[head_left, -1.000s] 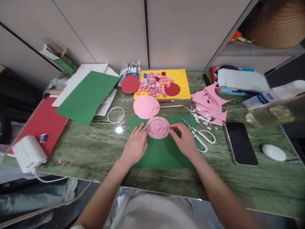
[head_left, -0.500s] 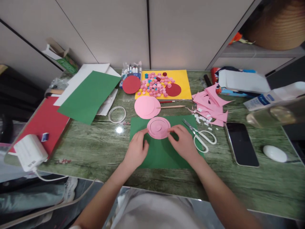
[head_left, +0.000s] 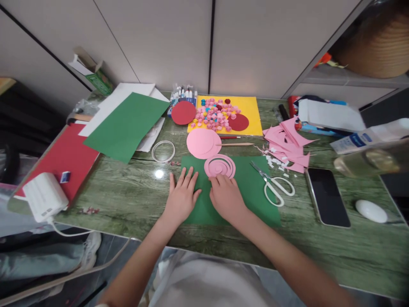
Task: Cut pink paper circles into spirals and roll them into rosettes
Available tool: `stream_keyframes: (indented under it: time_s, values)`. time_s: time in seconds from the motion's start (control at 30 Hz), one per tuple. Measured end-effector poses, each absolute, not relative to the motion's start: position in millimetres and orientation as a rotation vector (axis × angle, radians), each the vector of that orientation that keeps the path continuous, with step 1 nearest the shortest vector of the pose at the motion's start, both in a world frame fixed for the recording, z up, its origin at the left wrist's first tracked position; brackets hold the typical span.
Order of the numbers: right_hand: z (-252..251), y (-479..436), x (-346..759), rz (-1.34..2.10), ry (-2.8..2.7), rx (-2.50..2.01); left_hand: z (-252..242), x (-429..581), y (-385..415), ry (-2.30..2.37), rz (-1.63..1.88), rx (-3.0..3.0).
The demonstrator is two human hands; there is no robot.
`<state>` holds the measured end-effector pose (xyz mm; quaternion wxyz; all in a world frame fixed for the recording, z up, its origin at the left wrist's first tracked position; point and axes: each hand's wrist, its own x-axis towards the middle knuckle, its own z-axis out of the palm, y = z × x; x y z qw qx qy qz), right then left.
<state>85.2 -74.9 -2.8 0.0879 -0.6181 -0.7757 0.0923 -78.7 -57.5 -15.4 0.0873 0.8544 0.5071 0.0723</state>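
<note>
A pink paper spiral (head_left: 220,165) lies on a green sheet of paper (head_left: 255,200), its coils slightly spread with gaps showing at the upper right. My right hand (head_left: 226,196) is closed at its lower edge, fingertips bent together on the paper and covering that part. Flat beside it, my left hand (head_left: 181,194) rests with fingers spread across the green sheet's left edge, holding nothing. Just above the spiral are overlapping pink paper discs (head_left: 201,143). To the right, scissors (head_left: 273,185) with white handles lie with blades pointing up and left.
Behind, a yellow sheet (head_left: 255,111) bears several small rolled paper pieces and a red disc (head_left: 239,123). Pink scraps (head_left: 287,143), a phone (head_left: 327,196) and a white mouse (head_left: 371,211) lie right. Left are a tape roll (head_left: 163,152), another green sheet (head_left: 128,125) and a white charger (head_left: 45,197).
My left hand has let go of the spiral's left side and flattened out. My right hand has moved left to its lower edge, and the coils have loosened. The view has shifted slightly.
</note>
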Motion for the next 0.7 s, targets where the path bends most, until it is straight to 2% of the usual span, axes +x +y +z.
stream_keyframes:
  time_s: [0.27,0.7]
  values:
    - [-2,-74,74,0.264,-2.231,-2.018,-14,-80,-57,1.55,0.102,2.562]
    - [4,-47,72,0.27,-2.182,-2.112,-14,-74,-55,1.566,0.182,2.521]
